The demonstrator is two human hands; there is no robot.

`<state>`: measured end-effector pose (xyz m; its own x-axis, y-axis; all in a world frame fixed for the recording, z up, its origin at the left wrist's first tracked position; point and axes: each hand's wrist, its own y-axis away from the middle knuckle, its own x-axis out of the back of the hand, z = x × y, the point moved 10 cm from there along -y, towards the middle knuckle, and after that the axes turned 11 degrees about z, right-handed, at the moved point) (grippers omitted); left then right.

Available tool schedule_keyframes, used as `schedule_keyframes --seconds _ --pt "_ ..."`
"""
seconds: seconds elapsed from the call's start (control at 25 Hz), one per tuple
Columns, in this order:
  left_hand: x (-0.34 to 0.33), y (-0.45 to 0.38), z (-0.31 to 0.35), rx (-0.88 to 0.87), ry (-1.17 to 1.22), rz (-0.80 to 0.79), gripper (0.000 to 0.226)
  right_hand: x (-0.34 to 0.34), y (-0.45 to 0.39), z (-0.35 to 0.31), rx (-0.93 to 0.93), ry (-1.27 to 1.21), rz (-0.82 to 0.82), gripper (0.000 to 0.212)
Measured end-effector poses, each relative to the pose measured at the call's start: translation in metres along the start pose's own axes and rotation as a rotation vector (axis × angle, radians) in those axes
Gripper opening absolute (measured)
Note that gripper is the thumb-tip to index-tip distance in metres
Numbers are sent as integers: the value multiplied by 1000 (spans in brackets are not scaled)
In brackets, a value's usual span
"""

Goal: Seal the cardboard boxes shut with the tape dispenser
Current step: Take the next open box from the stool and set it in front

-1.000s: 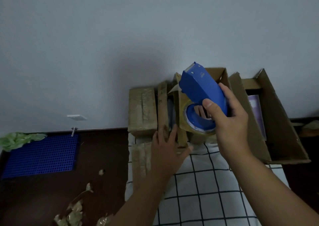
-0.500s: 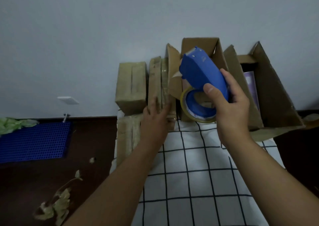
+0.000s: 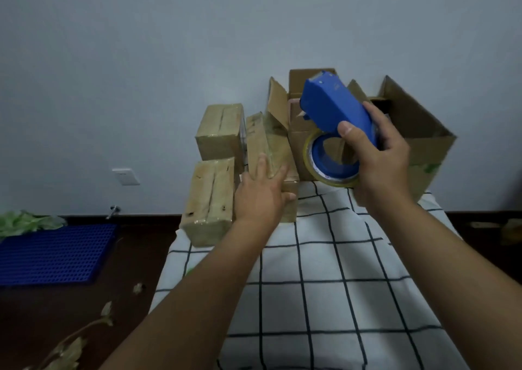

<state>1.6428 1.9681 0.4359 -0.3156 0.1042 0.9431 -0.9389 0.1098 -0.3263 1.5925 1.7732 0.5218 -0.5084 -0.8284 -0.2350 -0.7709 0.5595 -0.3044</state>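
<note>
Since the earlier frame, the left hand [image 3: 261,191] is lying further along the narrow taped box [image 3: 268,149], fingers straight and flat on it. The right hand [image 3: 378,160] is still gripping the blue tape dispenser [image 3: 333,109] above the checked cloth [image 3: 324,285]. The open box [image 3: 299,126] behind is partly hidden; its contents are hard to make out.

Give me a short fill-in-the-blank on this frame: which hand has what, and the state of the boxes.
1. The blue tape dispenser is held in the ____ hand.
2. The left hand rests with straight fingers on a narrow ____ box.
3. The flaps of the large box at the right stand ____.
4. The boxes sit on a white cloth with a black ____ pattern.

Missing words: right; taped; open; grid
</note>
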Motion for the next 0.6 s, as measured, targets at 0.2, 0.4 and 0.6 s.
schedule_keyframes --seconds 0.2,0.4,0.6 --pt "53 114 32 -65 -38 -8 66 67 67 -52 -37 -51 33 49" --pt "84 204 58 -145 -51 -25 63 112 119 -94 -52 -72 35 46" --pt "87 227 68 -114 -37 -37 65 133 142 -110 -55 -76 38 53"
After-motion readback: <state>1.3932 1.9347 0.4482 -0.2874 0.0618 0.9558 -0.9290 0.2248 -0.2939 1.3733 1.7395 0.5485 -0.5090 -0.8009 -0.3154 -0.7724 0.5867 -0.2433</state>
